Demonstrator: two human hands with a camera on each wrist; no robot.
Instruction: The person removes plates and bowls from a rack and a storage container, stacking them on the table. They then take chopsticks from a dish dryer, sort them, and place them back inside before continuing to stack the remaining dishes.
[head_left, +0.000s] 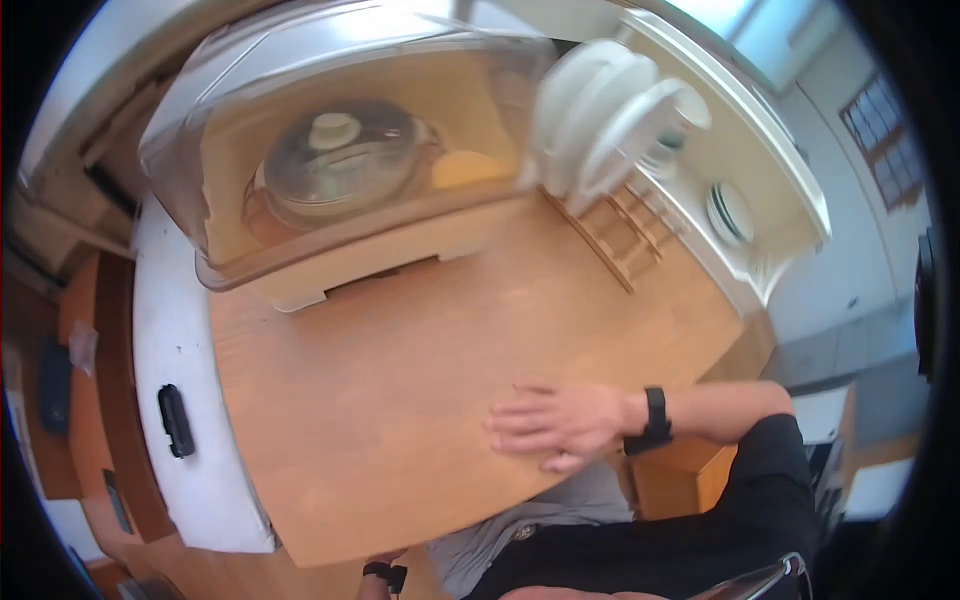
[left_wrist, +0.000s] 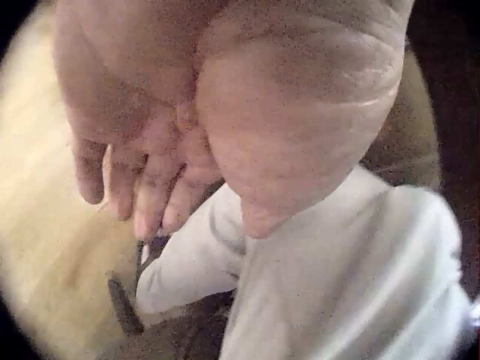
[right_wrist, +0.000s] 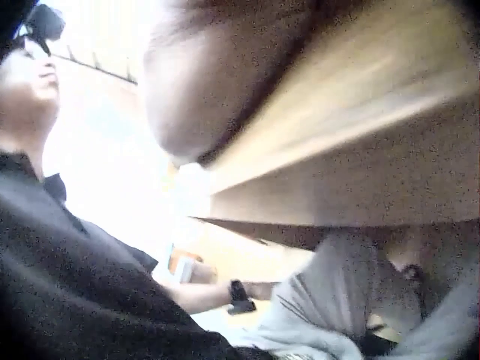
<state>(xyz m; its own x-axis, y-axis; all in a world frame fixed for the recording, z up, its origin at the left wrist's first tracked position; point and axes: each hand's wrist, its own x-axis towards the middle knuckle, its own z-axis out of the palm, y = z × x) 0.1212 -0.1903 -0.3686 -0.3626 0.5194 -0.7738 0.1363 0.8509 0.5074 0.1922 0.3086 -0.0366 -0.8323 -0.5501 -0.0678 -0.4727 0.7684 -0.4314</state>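
My right hand [head_left: 555, 420] rests palm down near the front edge of the wooden table [head_left: 400, 400], fingers straight and together, holding nothing. In the right wrist view part of that hand [right_wrist: 225, 82] shows large and blurred just over the tabletop. My left hand [left_wrist: 180, 150] hangs loosely beside the light grey trousers [left_wrist: 322, 262], its fingers relaxed and nothing in the palm. In the head view only a bit of it shows below the table's edge, above a black wristband [head_left: 384, 574].
At the back stands a box with a see-through brown cover [head_left: 330, 235]; a glass-lidded pot [head_left: 340, 165] sits inside. To its right are several white plates [head_left: 600, 120], a wooden rack [head_left: 625, 240] and a striped dish [head_left: 730, 213]. A black object [head_left: 175, 420] lies on the white surface at left.
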